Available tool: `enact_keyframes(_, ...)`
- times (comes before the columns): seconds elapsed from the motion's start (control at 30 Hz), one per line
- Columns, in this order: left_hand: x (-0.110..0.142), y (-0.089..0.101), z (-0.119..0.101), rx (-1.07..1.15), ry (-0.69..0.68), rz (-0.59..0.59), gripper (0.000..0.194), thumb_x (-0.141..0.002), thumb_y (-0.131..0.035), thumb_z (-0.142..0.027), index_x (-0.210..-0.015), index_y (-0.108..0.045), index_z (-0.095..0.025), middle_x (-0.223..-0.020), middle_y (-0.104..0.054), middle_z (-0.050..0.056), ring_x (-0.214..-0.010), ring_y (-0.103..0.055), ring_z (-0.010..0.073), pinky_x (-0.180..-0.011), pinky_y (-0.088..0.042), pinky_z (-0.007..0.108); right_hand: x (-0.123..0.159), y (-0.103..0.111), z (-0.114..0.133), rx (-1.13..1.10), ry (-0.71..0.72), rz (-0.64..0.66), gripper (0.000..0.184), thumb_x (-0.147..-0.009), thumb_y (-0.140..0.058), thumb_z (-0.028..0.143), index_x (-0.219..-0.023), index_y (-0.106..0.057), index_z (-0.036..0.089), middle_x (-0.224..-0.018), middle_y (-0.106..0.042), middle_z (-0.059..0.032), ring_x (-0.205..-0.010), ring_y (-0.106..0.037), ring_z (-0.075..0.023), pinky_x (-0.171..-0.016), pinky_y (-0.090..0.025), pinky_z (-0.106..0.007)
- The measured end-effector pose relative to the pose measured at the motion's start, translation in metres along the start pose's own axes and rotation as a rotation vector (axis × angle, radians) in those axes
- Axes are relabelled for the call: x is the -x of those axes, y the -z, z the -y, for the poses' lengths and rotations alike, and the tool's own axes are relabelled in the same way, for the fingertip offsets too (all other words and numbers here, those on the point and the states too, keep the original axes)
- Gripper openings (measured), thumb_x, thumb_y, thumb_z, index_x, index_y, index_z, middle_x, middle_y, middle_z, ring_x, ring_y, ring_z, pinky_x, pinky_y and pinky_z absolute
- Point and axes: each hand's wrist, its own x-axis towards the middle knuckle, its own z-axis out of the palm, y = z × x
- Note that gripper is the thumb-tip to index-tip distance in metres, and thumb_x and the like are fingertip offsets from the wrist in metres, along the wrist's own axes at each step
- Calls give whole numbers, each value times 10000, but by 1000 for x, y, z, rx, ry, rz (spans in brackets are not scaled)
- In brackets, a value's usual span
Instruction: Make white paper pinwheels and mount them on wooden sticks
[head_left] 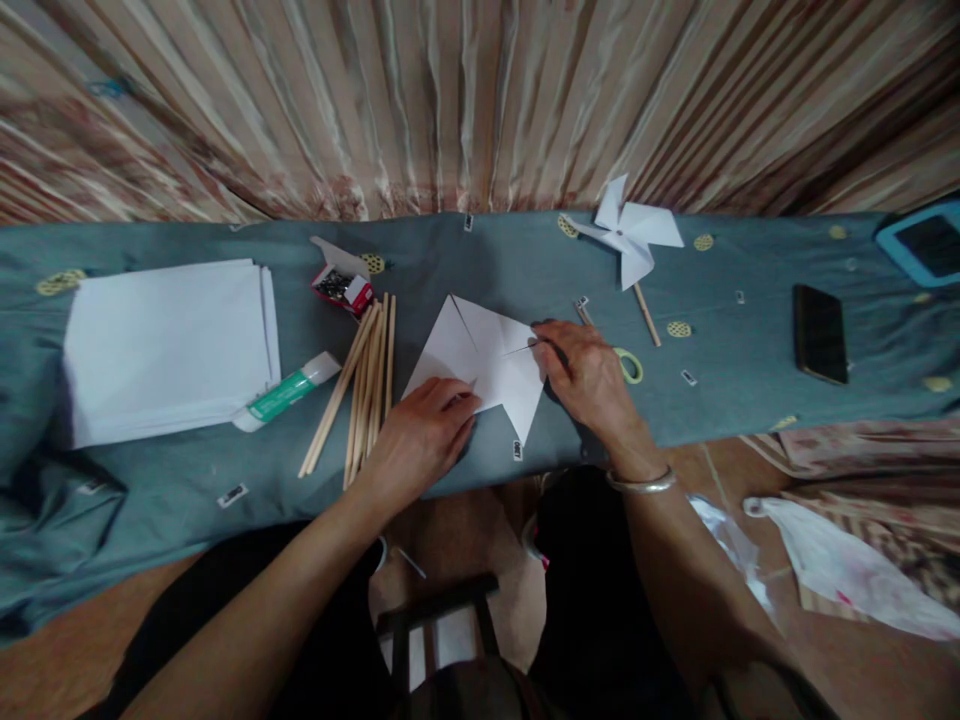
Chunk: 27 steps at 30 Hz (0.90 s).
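Observation:
A square white sheet of paper (487, 350) with slits cut in from its corners lies on the cloth in front of me. My left hand (427, 430) is closed on its lower left part, fingertips beside a slit. At the right corner, my right hand (589, 375) pinches the paper between thumb and fingers. One pointed flap of the sheet sticks out toward me. Partly hidden by the right hand is a pair of scissors (630, 366) with light green handles. Behind it lies a white paper pinwheel (626, 235) on a wooden stick (646, 315).
Left of the sheet are several wooden sticks (364, 385), an open red box of small metal pins (343, 288), a green-and-white glue stick (287, 394) and a stack of white paper (172, 350). A black phone (820, 333) and a blue-framed device (926, 245) lie right. A curtain (480, 100) hangs behind.

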Motion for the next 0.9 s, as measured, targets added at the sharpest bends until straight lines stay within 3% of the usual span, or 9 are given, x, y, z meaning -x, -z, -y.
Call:
enact_keyframes(0.1,3,1,5,-11,2,-10,182,-912,-517,-121,-1039,-648,-113,-1070,-659,126,-981,-635,246,-843,-575,399,7,5,-5,37,11,-18,335,-970,-428,311,-1094,-704,168,-1106,-726,-121,-1094,-645,-279,-1028,-468,-492)
enact_keyframes(0.33,5,-1,8,-15,10,-28,232,-915,-519,-132,-1122,-623,-113,-1129,-663,131,-1013,-641,252,-868,-579,414,7,-1,-3,57,53,23,432,-987,-377,285,-1324,-568,96,-1364,-592,-176,-1296,-530,-286,-1092,-428,-495)
enact_keyframes(0.5,3,1,17,-25,14,-57,274,-905,-515,-111,-1160,-611,-136,-1143,-665,111,-1033,-636,239,-895,-567,398,7,5,1,69,56,32,413,-993,-375,317,-1267,-613,120,-1218,-685,-156,-1163,-617,-280,-1024,-473,-467)
enact_keyframes(0.67,1,12,27,-51,45,-86,392,-860,-456,-7,-1179,-616,-168,-1208,-634,97,-1127,-587,237,-978,-519,428,22,21,5,15,-31,71,338,-983,-428,351,-1013,-718,180,-974,-758,-108,-909,-705,-253,-838,-524,-375)
enact_keyframes(0.8,-2,15,13,-93,19,-149,346,-877,-457,-27,-1150,-622,-162,-1245,-615,103,-1182,-533,257,-995,-490,453,31,25,11,9,-101,89,322,-975,-458,362,-896,-723,197,-808,-746,-70,-751,-701,-225,-699,-499,-321)
enact_keyframes(0.9,-5,6,-5,-116,-74,-72,174,-923,-544,-197,-1051,-650,-145,-1051,-680,95,-987,-585,248,-842,-536,404,30,23,14,-9,-96,65,307,-976,-455,333,-918,-720,190,-853,-752,-81,-804,-709,-233,-747,-507,-331)
